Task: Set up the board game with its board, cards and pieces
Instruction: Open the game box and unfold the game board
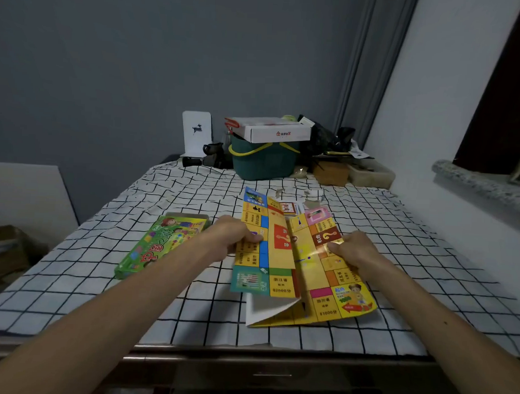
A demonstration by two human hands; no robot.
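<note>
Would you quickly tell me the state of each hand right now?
Left hand: closed, gripping the game board by its left flap.
Right hand: closed, gripping its right flap.

One board (pixel 282 275), one box (pixel 158 246), two hands (pixel 236 237) (pixel 354 251)

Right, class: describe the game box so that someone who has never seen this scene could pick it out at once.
Start at the black-and-white checked tablecloth. On its left side, beside the half-folded yellow board, lies the game box. It is the only bright green box, with red characters on its lid.
</note>
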